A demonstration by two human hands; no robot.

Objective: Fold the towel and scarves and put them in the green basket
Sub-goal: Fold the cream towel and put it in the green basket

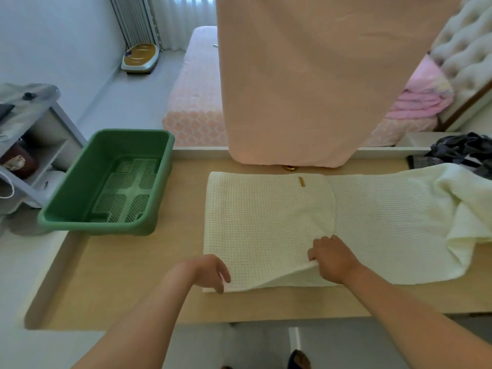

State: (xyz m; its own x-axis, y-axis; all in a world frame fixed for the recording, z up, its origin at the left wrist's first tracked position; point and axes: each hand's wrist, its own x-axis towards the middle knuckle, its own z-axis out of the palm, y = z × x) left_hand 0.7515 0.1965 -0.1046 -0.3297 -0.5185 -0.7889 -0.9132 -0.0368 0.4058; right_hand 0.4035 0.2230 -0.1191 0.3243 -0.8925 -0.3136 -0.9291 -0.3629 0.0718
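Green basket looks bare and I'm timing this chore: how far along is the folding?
Done: the cream waffle-weave towel has one end folded over. In hand: the right hand pinches that folded layer's near edge, and the left hand rests at the near-left corner. Left: the towel's bunched right end, the dark crumpled fabric at the far right, and loading the green plastic basket, which holds nothing yet.

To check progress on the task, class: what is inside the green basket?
Nothing folded shows inside the basket: only its bare perforated floor. The near wall hides a thin strip of it. The towel lies beside it on the table.
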